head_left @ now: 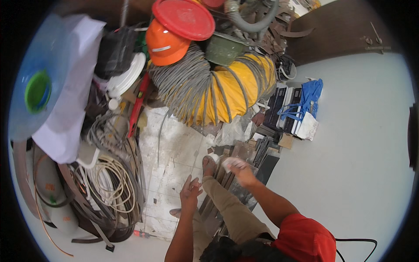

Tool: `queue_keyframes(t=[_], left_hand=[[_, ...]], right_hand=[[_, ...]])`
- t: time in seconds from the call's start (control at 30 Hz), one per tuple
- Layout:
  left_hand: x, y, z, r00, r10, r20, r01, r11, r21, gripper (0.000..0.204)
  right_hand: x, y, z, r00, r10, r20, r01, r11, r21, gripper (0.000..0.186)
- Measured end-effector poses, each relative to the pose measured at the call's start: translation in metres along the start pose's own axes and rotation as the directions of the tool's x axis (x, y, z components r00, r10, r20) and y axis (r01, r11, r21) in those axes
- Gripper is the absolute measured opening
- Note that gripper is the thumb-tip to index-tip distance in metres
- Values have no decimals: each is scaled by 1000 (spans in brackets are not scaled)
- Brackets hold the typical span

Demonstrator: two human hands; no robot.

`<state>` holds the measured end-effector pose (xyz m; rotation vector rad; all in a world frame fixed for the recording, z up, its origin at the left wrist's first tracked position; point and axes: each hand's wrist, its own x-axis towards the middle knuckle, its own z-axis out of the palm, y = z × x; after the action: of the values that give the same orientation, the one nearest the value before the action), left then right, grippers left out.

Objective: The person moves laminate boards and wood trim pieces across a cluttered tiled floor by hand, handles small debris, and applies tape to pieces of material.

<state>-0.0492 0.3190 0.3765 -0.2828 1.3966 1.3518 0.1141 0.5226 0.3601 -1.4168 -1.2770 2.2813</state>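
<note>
Here, in a crowded storage corner, a white tiled floor (pixel 150 179) is running beneath a person in a red short-sleeved top (pixel 305 236). Beyond the feet, a yellow flexible duct (pixel 233 98) with grey ribs is lying bunched in a curve, while a cream cable coil (pixel 126 185) is resting among dark hoses to the left. A bright blue bag (pixel 310 97) is slumping at the right-hand wall, an orange hard hat (pixel 163 46) is sitting against the duct under a round red lid (pixel 185 19), and a slim red spirit level (pixel 138 107) is leaning nearby. Above long dark strips (pixel 264 150), the right hand (pixel 241 170) is curling its fingers around a small white item (pixel 229 163), possibly folded cloth or paper. To the lower left, the left hand (pixel 190 193) is hanging with its fingers loosely spread, apparently holding nothing. The white item is lying within the right fingers and poking out on their left side; from the left fingers it is sitting rightward and farther forward, well apart. The right hand is being the nearer, already touching; blur is hiding the item's long axis.
</note>
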Motion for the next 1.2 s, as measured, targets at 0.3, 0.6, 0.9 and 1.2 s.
queue_keyframes(t=[0.3, 0.6, 0.9, 1.2], left_hand=[[15, -63, -40, 955, -269, -120, 295, 877, 380, 61], [0, -116, -177, 959, -144, -243, 275, 672, 688, 58], [-20, -99, -139, 906, -263, -332, 413, 722, 556, 52], [-15, -152, -120, 988, -155, -9, 131, 794, 594, 49]], right_hand=[[33, -28, -276, 697, -147, -702, 133, 988, -75, 19], [62, -86, -386, 502, -206, -840, -86, 955, -285, 32], [40, -177, -468, 270, -525, -807, -695, 474, -541, 55], [34, 7, -286, 685, -190, -703, -680, 180, -711, 44]])
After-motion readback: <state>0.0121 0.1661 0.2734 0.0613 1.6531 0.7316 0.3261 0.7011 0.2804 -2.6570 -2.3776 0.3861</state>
